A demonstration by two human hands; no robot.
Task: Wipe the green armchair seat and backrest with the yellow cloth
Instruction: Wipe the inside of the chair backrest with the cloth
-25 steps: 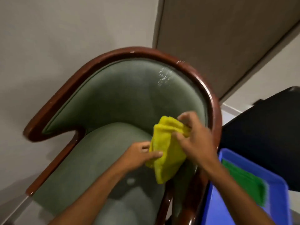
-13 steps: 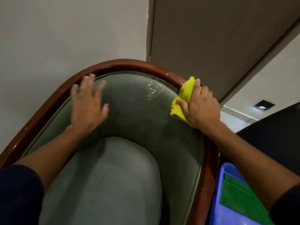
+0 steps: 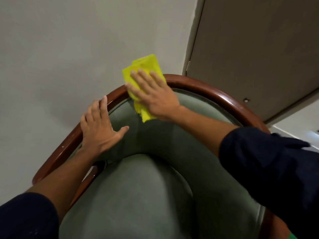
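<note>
The green armchair fills the lower frame, its rounded seat cushion (image 3: 138, 195) below the curved green backrest (image 3: 172, 135), which is edged by a glossy brown wooden rail (image 3: 215, 94). My right hand (image 3: 153, 97) presses the folded yellow cloth (image 3: 146, 68) flat against the top middle of the backrest and over the rail, fingers spread on it. My left hand (image 3: 100, 126) rests open with spread fingers on the backrest's left side, fingertips touching the rail. Part of the cloth is hidden under my right palm.
A plain grey wall (image 3: 69, 49) stands right behind the chair. A brown door (image 3: 259, 49) is at the upper right, with pale floor (image 3: 302, 121) beyond the chair's right side. Dark sleeves cover both forearms.
My right hand has slid the cloth from the backrest's right side leftward to the top middle. The left hand stays on the left of the backrest. The view tilted, and the blue tray is out of sight.
</note>
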